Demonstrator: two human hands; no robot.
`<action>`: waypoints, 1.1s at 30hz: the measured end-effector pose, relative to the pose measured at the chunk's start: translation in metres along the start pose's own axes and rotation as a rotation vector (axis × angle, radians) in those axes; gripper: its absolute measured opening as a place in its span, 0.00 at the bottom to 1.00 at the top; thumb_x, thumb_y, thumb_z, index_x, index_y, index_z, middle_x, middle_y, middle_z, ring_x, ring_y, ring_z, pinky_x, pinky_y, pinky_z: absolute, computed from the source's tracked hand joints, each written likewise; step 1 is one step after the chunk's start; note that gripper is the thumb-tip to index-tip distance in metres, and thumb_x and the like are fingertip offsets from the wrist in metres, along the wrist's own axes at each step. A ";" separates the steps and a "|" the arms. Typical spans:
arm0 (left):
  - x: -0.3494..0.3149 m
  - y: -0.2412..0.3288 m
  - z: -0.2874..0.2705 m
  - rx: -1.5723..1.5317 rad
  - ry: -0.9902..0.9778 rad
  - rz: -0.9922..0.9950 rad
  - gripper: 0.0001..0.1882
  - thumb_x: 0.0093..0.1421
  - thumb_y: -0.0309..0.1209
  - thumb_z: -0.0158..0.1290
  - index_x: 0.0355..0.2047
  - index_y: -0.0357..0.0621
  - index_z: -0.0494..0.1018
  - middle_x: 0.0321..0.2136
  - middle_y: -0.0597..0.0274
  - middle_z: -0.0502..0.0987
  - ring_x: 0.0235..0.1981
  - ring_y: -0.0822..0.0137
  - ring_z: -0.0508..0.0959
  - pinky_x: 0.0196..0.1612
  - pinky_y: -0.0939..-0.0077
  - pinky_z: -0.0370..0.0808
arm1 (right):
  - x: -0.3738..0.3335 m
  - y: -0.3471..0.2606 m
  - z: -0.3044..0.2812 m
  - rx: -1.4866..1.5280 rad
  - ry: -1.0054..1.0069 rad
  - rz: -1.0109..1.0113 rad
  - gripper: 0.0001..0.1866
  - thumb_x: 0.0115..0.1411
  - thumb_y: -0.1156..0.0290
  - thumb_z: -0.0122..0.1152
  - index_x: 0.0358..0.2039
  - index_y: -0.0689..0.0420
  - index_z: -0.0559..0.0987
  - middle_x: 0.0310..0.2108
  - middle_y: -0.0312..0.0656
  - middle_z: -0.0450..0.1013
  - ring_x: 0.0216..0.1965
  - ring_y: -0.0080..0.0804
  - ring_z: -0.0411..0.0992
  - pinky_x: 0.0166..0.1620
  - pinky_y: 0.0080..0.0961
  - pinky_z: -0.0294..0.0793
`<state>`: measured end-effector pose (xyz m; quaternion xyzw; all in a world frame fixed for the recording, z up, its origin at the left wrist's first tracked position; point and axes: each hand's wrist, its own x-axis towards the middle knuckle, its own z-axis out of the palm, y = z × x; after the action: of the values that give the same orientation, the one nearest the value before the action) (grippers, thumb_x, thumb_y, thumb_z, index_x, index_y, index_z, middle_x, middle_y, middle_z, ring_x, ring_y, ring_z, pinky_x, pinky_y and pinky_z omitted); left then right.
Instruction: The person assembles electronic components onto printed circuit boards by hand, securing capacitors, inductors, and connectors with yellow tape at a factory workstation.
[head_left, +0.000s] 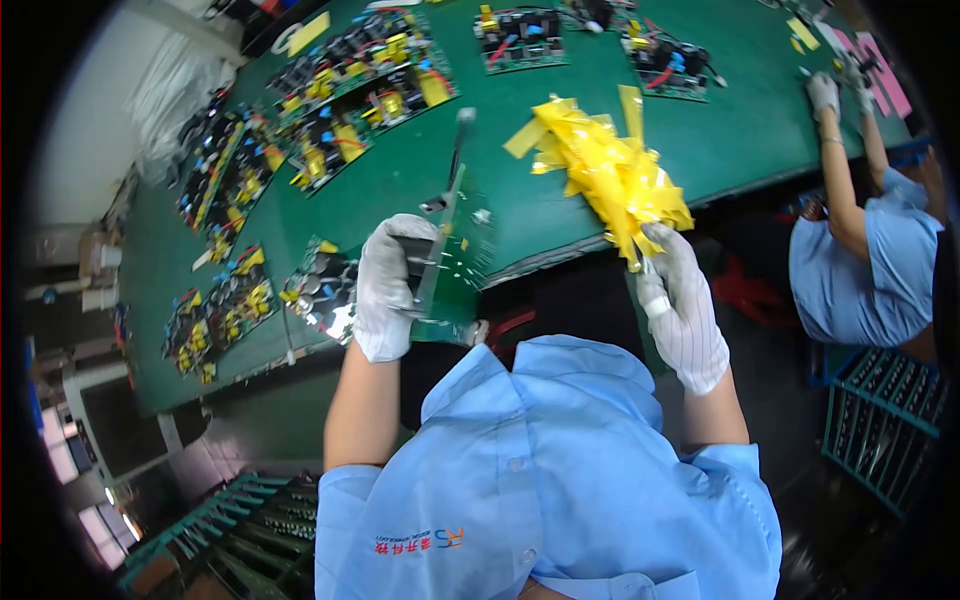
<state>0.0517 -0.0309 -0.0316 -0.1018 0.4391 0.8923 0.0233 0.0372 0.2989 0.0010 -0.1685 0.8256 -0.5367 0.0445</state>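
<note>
My left hand (385, 285), in a white glove, is closed around the edge of a green circuit board (455, 270). The board stands tilted with its mostly bare side toward the right, slightly smeared by motion; dark parts show on its other side. My right hand (685, 305), gloved too, is raised at the table's front edge. Its fingers are closed at the lower end of a large crumpled bundle of yellow tape strips (610, 175). Loose strips stick out from the bundle at several sides. What lies under the tape is hidden.
Several populated circuit boards (365, 75) crowd the green table (540, 110) at the left and back. One board (325, 285) lies beside my left hand. At the far right a co-worker in a blue shirt (865, 255) handles pink strips (880, 75). Green racks (885, 420) stand below.
</note>
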 end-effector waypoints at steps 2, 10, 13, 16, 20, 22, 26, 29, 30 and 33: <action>-0.019 0.003 0.012 -0.543 -0.024 -0.234 0.38 0.62 0.64 0.48 0.59 0.47 0.69 0.59 0.48 0.70 0.58 0.48 0.71 0.56 0.48 0.72 | 0.002 -0.002 0.022 0.049 0.005 -0.044 0.20 0.66 0.76 0.50 0.58 0.64 0.64 0.27 0.42 0.74 0.20 0.23 0.64 0.30 0.23 0.69; -0.024 -0.063 -0.030 -0.551 0.004 -0.179 0.46 0.60 0.72 0.37 0.64 0.49 0.64 0.60 0.48 0.69 0.59 0.47 0.71 0.58 0.42 0.70 | 0.025 -0.017 0.105 -0.101 -0.080 -0.400 0.12 0.59 0.75 0.60 0.45 0.57 0.74 0.36 0.48 0.75 0.32 0.46 0.77 0.30 0.35 0.77; -0.022 -0.066 -0.034 -0.781 0.019 -0.227 0.45 0.60 0.72 0.37 0.63 0.48 0.65 0.58 0.50 0.71 0.56 0.50 0.73 0.58 0.46 0.71 | 0.031 -0.009 0.124 -0.199 -0.106 -0.390 0.13 0.58 0.72 0.62 0.45 0.56 0.76 0.38 0.47 0.72 0.33 0.45 0.76 0.30 0.35 0.77; -0.023 -0.063 -0.029 -0.710 -0.157 -0.188 0.44 0.61 0.70 0.38 0.61 0.46 0.66 0.54 0.50 0.73 0.54 0.53 0.74 0.59 0.53 0.71 | 0.032 0.000 0.134 -0.208 -0.083 -0.387 0.14 0.58 0.71 0.62 0.45 0.56 0.77 0.37 0.47 0.72 0.32 0.45 0.76 0.30 0.36 0.77; -0.023 -0.080 -0.044 -0.854 -0.061 -0.192 0.44 0.63 0.69 0.37 0.62 0.44 0.65 0.54 0.48 0.73 0.53 0.52 0.74 0.56 0.53 0.72 | 0.027 -0.006 0.138 -0.173 -0.101 -0.344 0.12 0.56 0.74 0.65 0.42 0.58 0.79 0.33 0.46 0.73 0.31 0.45 0.76 0.30 0.34 0.76; -0.023 -0.079 -0.043 -0.784 -0.018 -0.200 0.43 0.63 0.68 0.37 0.62 0.44 0.65 0.54 0.48 0.73 0.53 0.51 0.74 0.56 0.53 0.72 | 0.027 -0.008 0.138 -0.182 -0.100 -0.322 0.12 0.56 0.74 0.65 0.42 0.58 0.79 0.33 0.46 0.73 0.31 0.45 0.76 0.30 0.34 0.75; -0.023 -0.082 -0.048 -0.853 -0.103 -0.200 0.43 0.63 0.68 0.37 0.62 0.43 0.65 0.54 0.47 0.74 0.52 0.51 0.75 0.54 0.54 0.74 | 0.026 -0.011 0.136 -0.200 -0.111 -0.267 0.12 0.56 0.74 0.65 0.42 0.58 0.79 0.33 0.46 0.73 0.30 0.44 0.75 0.30 0.35 0.75; -0.024 -0.084 -0.052 -0.869 -0.086 -0.207 0.43 0.63 0.68 0.37 0.62 0.43 0.66 0.54 0.47 0.74 0.52 0.51 0.76 0.53 0.54 0.75 | 0.027 -0.007 0.138 -0.168 -0.100 -0.292 0.12 0.56 0.74 0.64 0.42 0.58 0.79 0.33 0.46 0.73 0.30 0.44 0.75 0.30 0.34 0.75; -0.023 -0.083 -0.051 -0.860 -0.077 -0.211 0.43 0.63 0.67 0.37 0.61 0.43 0.66 0.54 0.46 0.74 0.52 0.51 0.76 0.53 0.54 0.75 | 0.027 -0.007 0.138 -0.169 -0.101 -0.289 0.12 0.56 0.74 0.64 0.42 0.58 0.79 0.33 0.46 0.73 0.30 0.44 0.75 0.30 0.34 0.75; -0.022 -0.077 -0.043 -0.820 -0.125 -0.203 0.43 0.63 0.68 0.38 0.61 0.42 0.66 0.53 0.47 0.74 0.51 0.52 0.76 0.53 0.54 0.75 | 0.027 -0.007 0.141 -0.177 -0.097 -0.277 0.12 0.56 0.74 0.63 0.42 0.58 0.79 0.34 0.46 0.73 0.30 0.44 0.75 0.30 0.34 0.75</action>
<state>0.0904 -0.0166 -0.1124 -0.0911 0.0334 0.9907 0.0950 0.0490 0.1647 -0.0494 -0.3097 0.8354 -0.4541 -0.0050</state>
